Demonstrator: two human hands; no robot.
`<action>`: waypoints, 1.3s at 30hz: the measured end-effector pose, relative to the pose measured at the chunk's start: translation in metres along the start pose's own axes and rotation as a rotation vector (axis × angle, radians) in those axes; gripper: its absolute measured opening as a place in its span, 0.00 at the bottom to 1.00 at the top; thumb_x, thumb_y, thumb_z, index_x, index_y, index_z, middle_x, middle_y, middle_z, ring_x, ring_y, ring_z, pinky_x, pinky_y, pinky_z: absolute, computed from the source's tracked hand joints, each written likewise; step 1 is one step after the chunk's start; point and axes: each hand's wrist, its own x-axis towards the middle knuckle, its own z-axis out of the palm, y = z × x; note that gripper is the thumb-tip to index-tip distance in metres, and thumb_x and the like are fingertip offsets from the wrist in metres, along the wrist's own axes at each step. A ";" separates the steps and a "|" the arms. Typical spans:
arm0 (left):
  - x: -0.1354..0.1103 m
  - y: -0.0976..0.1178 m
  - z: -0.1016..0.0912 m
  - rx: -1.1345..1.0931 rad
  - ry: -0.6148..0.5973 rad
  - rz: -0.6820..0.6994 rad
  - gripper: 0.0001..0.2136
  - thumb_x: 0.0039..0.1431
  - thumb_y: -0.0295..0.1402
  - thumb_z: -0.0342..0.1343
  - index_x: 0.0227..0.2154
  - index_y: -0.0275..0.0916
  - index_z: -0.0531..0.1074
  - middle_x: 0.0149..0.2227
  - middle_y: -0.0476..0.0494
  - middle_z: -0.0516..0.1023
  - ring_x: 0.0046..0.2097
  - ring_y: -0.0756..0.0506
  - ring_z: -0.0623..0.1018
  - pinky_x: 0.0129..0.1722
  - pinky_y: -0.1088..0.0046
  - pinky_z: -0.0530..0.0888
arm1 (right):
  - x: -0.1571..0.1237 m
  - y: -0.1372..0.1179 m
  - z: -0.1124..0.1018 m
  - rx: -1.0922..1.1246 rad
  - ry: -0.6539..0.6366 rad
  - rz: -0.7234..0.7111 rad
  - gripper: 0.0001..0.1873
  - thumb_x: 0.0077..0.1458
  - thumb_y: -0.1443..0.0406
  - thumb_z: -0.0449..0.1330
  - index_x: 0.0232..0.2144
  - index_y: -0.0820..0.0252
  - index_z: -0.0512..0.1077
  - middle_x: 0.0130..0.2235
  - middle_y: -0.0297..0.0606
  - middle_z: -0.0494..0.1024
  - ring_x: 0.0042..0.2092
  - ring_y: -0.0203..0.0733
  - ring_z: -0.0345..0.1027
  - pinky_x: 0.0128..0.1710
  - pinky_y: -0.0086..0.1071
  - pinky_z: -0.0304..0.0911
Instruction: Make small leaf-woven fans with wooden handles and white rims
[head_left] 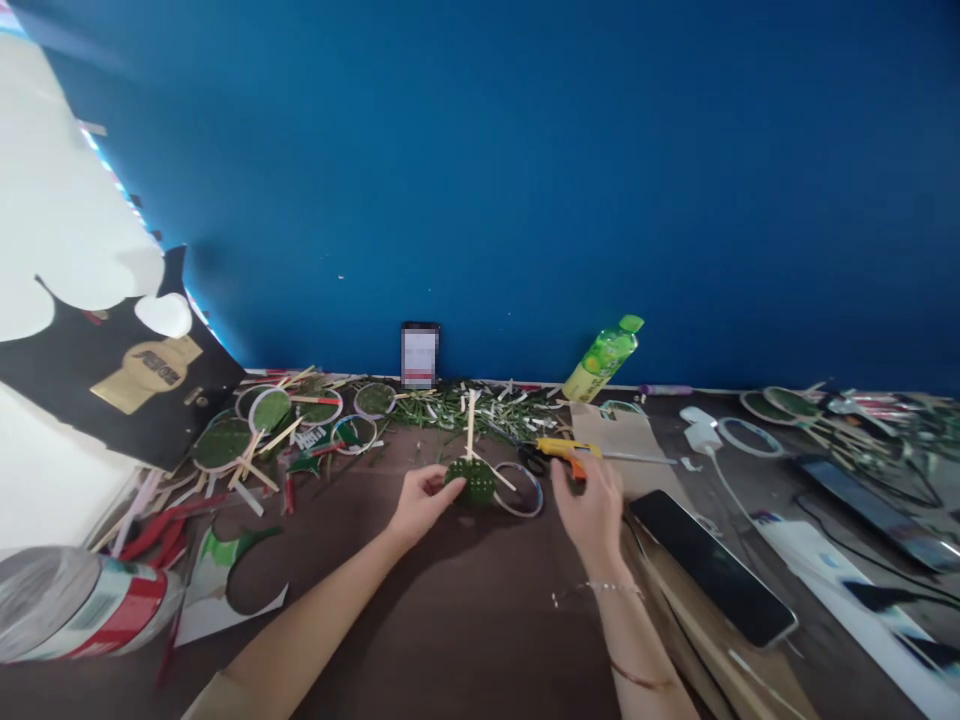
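Note:
Held in my left hand [426, 502] is a small round green disc [471, 484] with white dots and a pale wooden stick [471, 425] standing up from it, like a little fan; the thumb presses on its left edge. Just right of the disc lies a thin ring [519, 491], with another stick across it. My right hand [591, 505] is at a yellow glue gun [553, 446], thumb and fingers apart on either side of its orange part [577, 468]. Whether the fingers touch the gun is unclear. A glue stick [637, 458] extends from the gun's rear.
Green and white scraps [487, 408] line the wall, beside a propped phone [419, 358] and a tilted green bottle [604, 358]. Several round fans [225, 443] pile up at left, above a plastic jar [82, 605]. A black phone [712, 565] and charger cable [731, 488] lie right.

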 end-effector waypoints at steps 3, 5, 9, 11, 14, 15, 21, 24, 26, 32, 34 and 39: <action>0.007 -0.001 -0.008 -0.042 0.121 0.010 0.16 0.42 0.43 0.62 0.22 0.33 0.71 0.20 0.49 0.72 0.23 0.53 0.69 0.23 0.80 0.68 | 0.007 0.030 -0.001 -0.408 0.013 0.145 0.28 0.51 0.51 0.51 0.43 0.69 0.68 0.39 0.55 0.70 0.45 0.58 0.60 0.42 0.50 0.54; 0.010 -0.001 -0.010 -0.106 0.155 -0.009 0.16 0.43 0.43 0.62 0.24 0.33 0.71 0.22 0.49 0.73 0.24 0.53 0.71 0.23 0.80 0.69 | 0.010 0.041 0.000 -0.539 -0.091 0.220 0.31 0.49 0.48 0.51 0.44 0.69 0.68 0.39 0.55 0.70 0.44 0.60 0.61 0.40 0.49 0.55; 0.012 0.000 -0.009 -0.156 0.161 -0.035 0.16 0.42 0.43 0.63 0.26 0.33 0.72 0.25 0.46 0.75 0.26 0.52 0.73 0.24 0.79 0.71 | 0.015 0.044 0.005 -0.607 -0.208 0.272 0.33 0.49 0.47 0.51 0.45 0.69 0.68 0.39 0.54 0.70 0.42 0.58 0.62 0.39 0.45 0.55; 0.011 0.001 -0.007 -0.139 0.161 -0.027 0.16 0.41 0.43 0.63 0.25 0.33 0.72 0.23 0.47 0.74 0.25 0.52 0.72 0.24 0.79 0.71 | 0.019 0.046 0.006 -0.617 -0.231 0.288 0.32 0.48 0.48 0.52 0.43 0.71 0.69 0.38 0.55 0.70 0.41 0.57 0.63 0.38 0.43 0.56; 0.011 0.002 -0.006 -0.131 0.161 -0.022 0.16 0.40 0.44 0.64 0.23 0.33 0.72 0.22 0.48 0.74 0.24 0.52 0.71 0.23 0.79 0.70 | 0.023 0.051 0.006 -0.578 -0.242 0.264 0.28 0.47 0.49 0.53 0.37 0.69 0.72 0.31 0.50 0.71 0.37 0.53 0.64 0.35 0.39 0.56; 0.011 0.002 -0.006 -0.130 0.159 -0.023 0.17 0.39 0.44 0.64 0.23 0.33 0.72 0.21 0.48 0.73 0.23 0.52 0.71 0.22 0.79 0.69 | 0.023 0.053 0.005 -0.549 -0.223 0.250 0.26 0.47 0.50 0.53 0.35 0.68 0.73 0.29 0.48 0.70 0.36 0.52 0.64 0.34 0.38 0.56; 0.012 0.001 -0.006 -0.078 0.141 0.008 0.17 0.40 0.44 0.63 0.22 0.33 0.71 0.19 0.50 0.70 0.22 0.54 0.67 0.22 0.79 0.67 | 0.014 0.043 0.002 -0.420 0.116 0.216 0.27 0.47 0.50 0.54 0.41 0.65 0.70 0.36 0.48 0.71 0.35 0.49 0.64 0.30 0.37 0.56; 0.012 -0.001 -0.006 -0.015 0.110 0.054 0.15 0.43 0.44 0.61 0.23 0.34 0.72 0.20 0.50 0.70 0.23 0.53 0.67 0.24 0.78 0.66 | 0.013 0.034 0.002 -0.329 0.257 0.118 0.27 0.47 0.51 0.55 0.41 0.67 0.70 0.36 0.49 0.72 0.38 0.51 0.64 0.33 0.38 0.58; 0.011 -0.003 -0.007 0.051 0.100 0.087 0.15 0.45 0.43 0.60 0.23 0.34 0.72 0.19 0.50 0.69 0.22 0.53 0.66 0.23 0.78 0.65 | 0.013 0.030 0.001 -0.240 0.317 0.042 0.26 0.46 0.51 0.57 0.39 0.69 0.70 0.34 0.49 0.72 0.40 0.52 0.64 0.37 0.39 0.59; 0.010 -0.010 -0.007 0.115 0.127 0.163 0.11 0.47 0.40 0.58 0.24 0.35 0.75 0.24 0.46 0.75 0.26 0.50 0.71 0.27 0.76 0.68 | 0.001 0.010 0.000 -0.129 0.290 0.012 0.26 0.45 0.51 0.60 0.40 0.66 0.69 0.33 0.46 0.74 0.33 0.47 0.67 0.35 0.37 0.62; 0.010 -0.011 -0.006 0.108 0.158 0.176 0.10 0.48 0.38 0.58 0.26 0.36 0.77 0.27 0.45 0.78 0.29 0.48 0.73 0.30 0.74 0.70 | -0.004 0.001 0.000 -0.118 0.283 -0.036 0.24 0.45 0.53 0.60 0.40 0.64 0.69 0.33 0.45 0.74 0.32 0.45 0.67 0.35 0.37 0.62; 0.008 -0.009 -0.003 0.120 0.231 0.180 0.09 0.47 0.35 0.59 0.30 0.38 0.79 0.30 0.44 0.80 0.32 0.45 0.77 0.34 0.70 0.73 | -0.012 -0.016 0.002 -0.089 0.267 -0.151 0.21 0.45 0.56 0.61 0.39 0.63 0.67 0.34 0.46 0.74 0.35 0.47 0.69 0.37 0.39 0.64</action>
